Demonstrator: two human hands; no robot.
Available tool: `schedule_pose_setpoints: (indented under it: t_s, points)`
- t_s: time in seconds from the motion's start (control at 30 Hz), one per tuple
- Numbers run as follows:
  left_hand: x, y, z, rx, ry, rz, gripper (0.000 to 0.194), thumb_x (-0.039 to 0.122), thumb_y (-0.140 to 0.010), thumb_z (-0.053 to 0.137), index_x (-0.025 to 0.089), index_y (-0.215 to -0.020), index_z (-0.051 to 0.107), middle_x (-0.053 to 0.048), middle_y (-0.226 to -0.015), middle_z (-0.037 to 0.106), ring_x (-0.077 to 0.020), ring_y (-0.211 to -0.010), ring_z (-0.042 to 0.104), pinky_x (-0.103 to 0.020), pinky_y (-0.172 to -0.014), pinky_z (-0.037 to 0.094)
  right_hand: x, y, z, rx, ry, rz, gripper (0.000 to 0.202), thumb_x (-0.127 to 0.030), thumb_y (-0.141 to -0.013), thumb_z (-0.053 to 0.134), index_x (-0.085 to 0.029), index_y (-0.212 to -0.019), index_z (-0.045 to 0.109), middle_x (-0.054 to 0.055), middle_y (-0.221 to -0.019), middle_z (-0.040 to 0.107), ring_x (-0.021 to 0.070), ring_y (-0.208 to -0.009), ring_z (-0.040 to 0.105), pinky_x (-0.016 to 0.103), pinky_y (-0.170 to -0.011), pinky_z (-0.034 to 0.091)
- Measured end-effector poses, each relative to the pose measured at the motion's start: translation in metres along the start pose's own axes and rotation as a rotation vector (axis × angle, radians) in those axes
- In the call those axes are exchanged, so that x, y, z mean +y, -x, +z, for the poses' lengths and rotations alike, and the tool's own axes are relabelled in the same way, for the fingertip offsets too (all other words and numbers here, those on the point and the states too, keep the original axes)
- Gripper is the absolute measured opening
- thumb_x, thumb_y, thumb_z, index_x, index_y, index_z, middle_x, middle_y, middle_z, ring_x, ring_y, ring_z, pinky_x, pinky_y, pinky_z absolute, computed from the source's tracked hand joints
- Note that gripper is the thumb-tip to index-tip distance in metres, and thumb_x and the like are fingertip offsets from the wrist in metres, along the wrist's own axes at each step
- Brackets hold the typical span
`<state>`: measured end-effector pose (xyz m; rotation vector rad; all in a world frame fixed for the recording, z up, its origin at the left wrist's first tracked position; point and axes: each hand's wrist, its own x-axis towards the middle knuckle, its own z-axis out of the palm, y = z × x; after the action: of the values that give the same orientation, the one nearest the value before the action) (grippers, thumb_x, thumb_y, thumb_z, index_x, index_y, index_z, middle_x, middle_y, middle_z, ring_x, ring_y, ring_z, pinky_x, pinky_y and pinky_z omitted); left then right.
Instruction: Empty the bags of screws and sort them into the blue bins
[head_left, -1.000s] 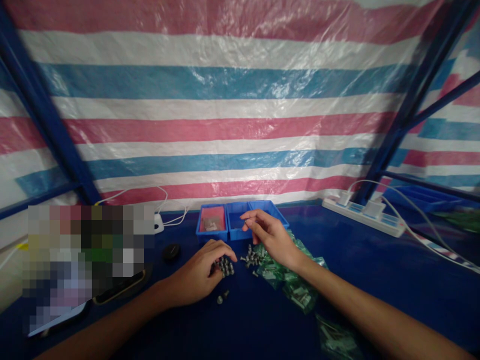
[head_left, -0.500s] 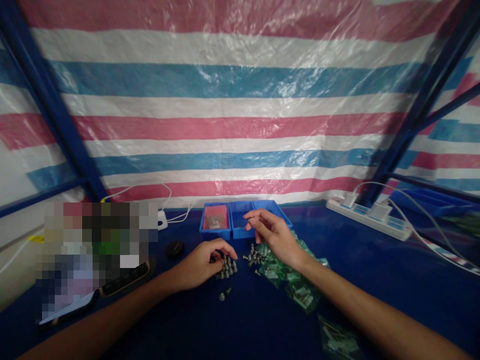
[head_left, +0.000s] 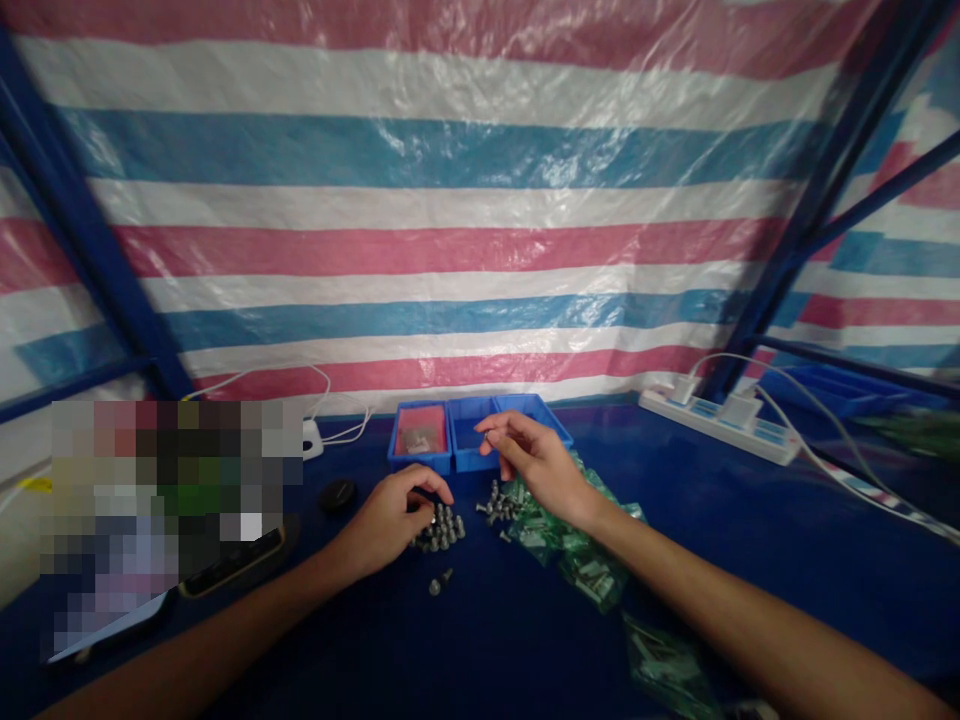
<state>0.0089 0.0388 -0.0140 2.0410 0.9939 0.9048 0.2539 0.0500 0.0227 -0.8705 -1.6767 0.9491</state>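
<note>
My right hand (head_left: 536, 462) is raised in front of the blue bins, with thumb and fingertips closed on a small metal screw (head_left: 487, 437), mostly hidden by the fingers. Below it lies a loose pile of small screws (head_left: 496, 505). My left hand (head_left: 397, 515) curves over a tight cluster of upright metal fasteners (head_left: 448, 530). Its thumb and forefinger are apart, the thumb close to or touching one of the fasteners; whether it touches I cannot tell. Nearer to me a single fastener (head_left: 435, 587) lies on the blue table.
Green-tinted plastic bags of screws (head_left: 596, 578) lie under and beside my right forearm. Behind stand blue bins (head_left: 472, 462), one holding a small bag. A white power strip (head_left: 720, 425) is at right. A black round object (head_left: 337, 494) and a phone (head_left: 112, 628) are at left.
The whole view has shifted slightly, moving everything a little left in the picture. Both hands keep nearly the same pose, and the screw stays pinched in my right hand.
</note>
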Motion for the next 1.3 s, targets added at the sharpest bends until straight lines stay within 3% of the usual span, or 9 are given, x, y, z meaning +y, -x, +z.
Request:
schedule_pose_setpoints:
  t_s: [0.2,0.4,0.6,0.83,1.03,1.3]
  points:
    - [-0.007,-0.001,0.000,0.029,-0.025,-0.016,0.025,0.007,-0.084,0.052,0.018,-0.094,0.073,-0.004,-0.095,0.076,-0.0185,-0.088,0.071,-0.029,-0.080,0.055,0.002,0.000,-0.001,-0.001,-0.019,-0.002,0.028,-0.048,-0.100,0.062,-0.023,-0.113,0.068,0.003,-0.092,0.071,0.0113,-0.055,0.055,0.029,-0.053,0.045]
    - [0.000,0.001,-0.003,0.018,-0.137,0.083,0.024,0.015,-0.096,0.049,0.020,-0.103,0.072,-0.004,-0.101,0.074,-0.0192,-0.094,0.068,-0.030,-0.087,0.051,0.002,0.000,-0.002,-0.007,-0.022,0.000,0.026,-0.044,-0.101,0.062,-0.023,-0.114,0.068,0.003,-0.092,0.071,0.0115,-0.056,0.055,0.029,-0.054,0.045]
    - [0.002,0.001,-0.005,0.006,-0.144,0.110,0.033,0.007,-0.093,0.040,0.019,-0.102,0.070,-0.003,-0.099,0.073,-0.0184,-0.094,0.068,-0.030,-0.088,0.051,0.001,0.001,0.000,-0.010,-0.038,0.001,0.026,-0.044,-0.100,0.062,-0.022,-0.113,0.067,0.002,-0.091,0.069,0.0113,-0.055,0.055,0.029,-0.054,0.044]
    - [0.012,0.010,-0.013,-0.042,-0.564,0.244,0.036,0.005,-0.091,0.040,0.022,-0.116,0.060,-0.005,-0.112,0.064,-0.0235,-0.112,0.061,-0.039,-0.103,0.045,0.005,-0.001,0.000,-0.005,-0.032,0.011,0.028,-0.045,-0.100,0.063,-0.022,-0.113,0.068,0.004,-0.091,0.069,0.0117,-0.055,0.054,0.029,-0.053,0.043]
    - [0.030,0.014,-0.014,-0.110,-0.770,0.140,0.028,0.009,-0.082,0.051,0.022,-0.106,0.057,-0.002,-0.092,0.062,-0.0250,-0.092,0.060,-0.038,-0.083,0.043,0.005,-0.001,-0.001,-0.011,-0.036,0.009,0.026,-0.044,-0.100,0.062,-0.021,-0.113,0.068,0.004,-0.091,0.070,0.0114,-0.054,0.054,0.030,-0.053,0.043]
    - [0.026,0.013,-0.015,-0.118,-0.614,0.095,0.021,0.010,-0.079,0.055,0.023,-0.096,0.055,0.001,-0.091,0.061,-0.0195,-0.086,0.059,-0.032,-0.076,0.040,0.004,0.000,-0.001,-0.019,-0.038,0.012,0.028,-0.045,-0.100,0.062,-0.022,-0.114,0.067,0.003,-0.091,0.070,0.0117,-0.055,0.055,0.030,-0.054,0.043]
